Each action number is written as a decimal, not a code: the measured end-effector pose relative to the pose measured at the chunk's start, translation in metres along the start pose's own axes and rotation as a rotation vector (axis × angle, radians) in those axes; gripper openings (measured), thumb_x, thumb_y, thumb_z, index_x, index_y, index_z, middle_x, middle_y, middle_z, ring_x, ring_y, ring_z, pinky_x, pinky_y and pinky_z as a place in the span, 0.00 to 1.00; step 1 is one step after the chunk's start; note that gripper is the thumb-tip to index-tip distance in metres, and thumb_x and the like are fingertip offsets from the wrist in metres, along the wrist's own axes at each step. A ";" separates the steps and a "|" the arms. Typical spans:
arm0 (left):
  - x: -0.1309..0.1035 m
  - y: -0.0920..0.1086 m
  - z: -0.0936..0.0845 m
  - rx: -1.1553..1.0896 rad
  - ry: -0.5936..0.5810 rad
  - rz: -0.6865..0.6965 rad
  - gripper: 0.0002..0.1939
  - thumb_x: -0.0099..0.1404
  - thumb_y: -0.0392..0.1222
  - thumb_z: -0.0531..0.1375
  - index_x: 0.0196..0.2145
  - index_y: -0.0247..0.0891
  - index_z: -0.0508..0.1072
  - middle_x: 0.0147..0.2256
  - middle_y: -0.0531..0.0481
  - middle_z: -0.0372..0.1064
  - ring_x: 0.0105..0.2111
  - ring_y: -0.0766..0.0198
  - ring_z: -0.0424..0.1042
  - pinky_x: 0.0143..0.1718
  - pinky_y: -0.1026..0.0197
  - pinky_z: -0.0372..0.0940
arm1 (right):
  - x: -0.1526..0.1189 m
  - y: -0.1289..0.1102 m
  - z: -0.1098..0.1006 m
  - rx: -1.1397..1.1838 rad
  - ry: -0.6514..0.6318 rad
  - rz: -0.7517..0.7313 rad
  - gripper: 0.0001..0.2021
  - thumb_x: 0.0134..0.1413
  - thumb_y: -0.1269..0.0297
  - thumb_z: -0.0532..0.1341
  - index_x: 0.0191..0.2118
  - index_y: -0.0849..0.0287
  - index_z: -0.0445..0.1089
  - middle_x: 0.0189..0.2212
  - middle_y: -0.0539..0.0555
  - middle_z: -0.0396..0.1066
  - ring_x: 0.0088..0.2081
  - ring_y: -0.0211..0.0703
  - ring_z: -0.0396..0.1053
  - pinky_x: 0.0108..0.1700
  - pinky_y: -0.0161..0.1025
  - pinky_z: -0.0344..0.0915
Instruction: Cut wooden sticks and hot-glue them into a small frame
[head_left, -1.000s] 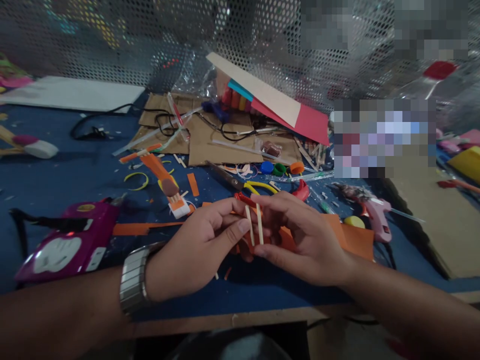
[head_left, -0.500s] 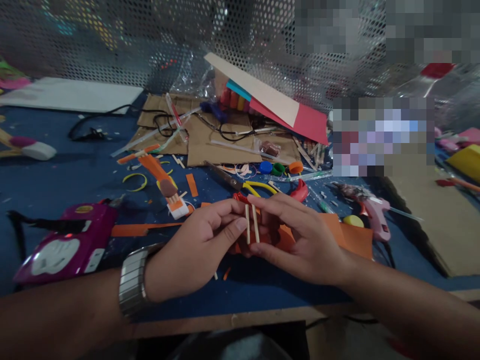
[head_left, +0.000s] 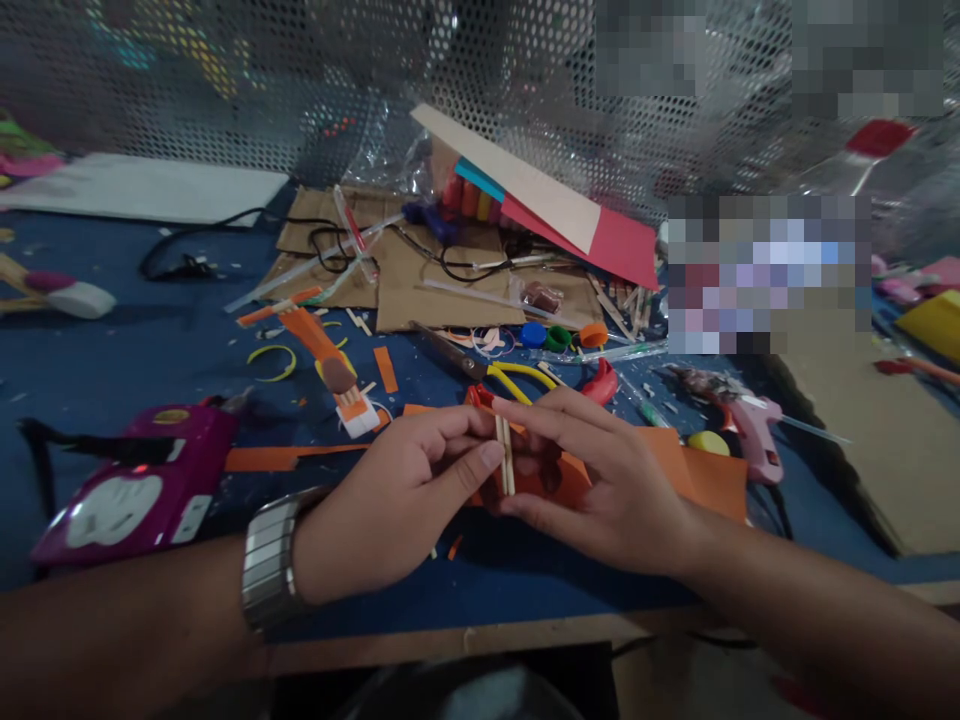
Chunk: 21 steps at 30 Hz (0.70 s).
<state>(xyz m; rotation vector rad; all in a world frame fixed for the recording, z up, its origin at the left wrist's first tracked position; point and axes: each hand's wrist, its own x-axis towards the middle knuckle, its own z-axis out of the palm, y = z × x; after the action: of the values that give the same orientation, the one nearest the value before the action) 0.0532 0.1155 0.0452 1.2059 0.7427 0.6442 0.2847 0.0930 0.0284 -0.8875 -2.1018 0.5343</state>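
Note:
My left hand (head_left: 397, 490), with a metal watch on the wrist, and my right hand (head_left: 600, 480) meet over the near middle of the blue table. Between their fingertips they pinch two thin pale wooden sticks (head_left: 505, 455), held upright and pressed side by side. My left thumb presses the sticks from the left, my right index finger and thumb hold them from the right. An orange paper piece (head_left: 701, 475) lies under and behind my right hand.
Yellow-handled scissors (head_left: 487, 372), a pink glue gun (head_left: 739, 420), a magenta device (head_left: 127, 490), bottle caps (head_left: 559, 337), orange paper strips (head_left: 277, 458), cardboard sheets (head_left: 442, 280), cables and a red-and-beige card stack (head_left: 555, 210) litter the table. A perforated metal screen stands behind.
The two sticks, a finger's width apart a second ago, have been brought together until they touch. Both hands stayed in place.

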 end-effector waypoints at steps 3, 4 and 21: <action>0.001 0.000 0.000 0.041 0.010 0.012 0.05 0.76 0.39 0.68 0.39 0.38 0.81 0.36 0.51 0.83 0.35 0.67 0.79 0.40 0.69 0.76 | 0.000 0.000 -0.001 0.008 -0.002 0.002 0.31 0.68 0.57 0.76 0.72 0.56 0.73 0.44 0.55 0.77 0.42 0.45 0.76 0.46 0.42 0.81; 0.001 0.001 0.000 0.057 0.016 0.017 0.06 0.76 0.39 0.68 0.38 0.38 0.81 0.36 0.52 0.82 0.35 0.67 0.79 0.39 0.69 0.76 | 0.000 0.000 -0.001 0.011 -0.004 0.003 0.31 0.68 0.57 0.76 0.72 0.56 0.73 0.44 0.55 0.78 0.42 0.45 0.76 0.46 0.43 0.81; -0.002 0.003 0.001 0.005 -0.018 -0.044 0.11 0.69 0.43 0.76 0.34 0.37 0.81 0.29 0.55 0.80 0.29 0.69 0.77 0.32 0.71 0.70 | 0.000 -0.002 -0.001 0.042 -0.020 -0.046 0.32 0.68 0.58 0.76 0.72 0.57 0.72 0.45 0.55 0.78 0.44 0.43 0.77 0.49 0.39 0.81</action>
<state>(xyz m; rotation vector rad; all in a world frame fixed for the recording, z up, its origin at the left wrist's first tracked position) 0.0531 0.1138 0.0485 1.1954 0.7542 0.5948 0.2843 0.0914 0.0301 -0.8114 -2.1168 0.5631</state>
